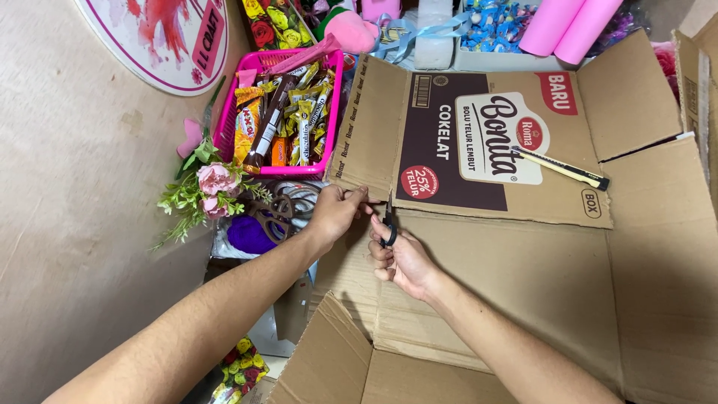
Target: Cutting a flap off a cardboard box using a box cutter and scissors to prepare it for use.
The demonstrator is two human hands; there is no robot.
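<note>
A large flattened brown cardboard box [523, 262] lies spread out in front of me, one panel printed in dark brown and white. My left hand [336, 212] pinches the box's left edge at the fold between two panels. My right hand [396, 254] grips black-handled scissors [389, 223], blades pointing up into the cardboard just right of my left fingers. A yellow and black utility knife [561, 167] rests on the printed panel, apart from both hands.
A pink plastic basket [333, 112] full of wrapped snacks stands left of the box. Artificial pink flowers [209, 187] and purple yarn [250, 236] lie beside it. Pink paper rolls [568, 26] and a round sign [157, 41] sit at the back.
</note>
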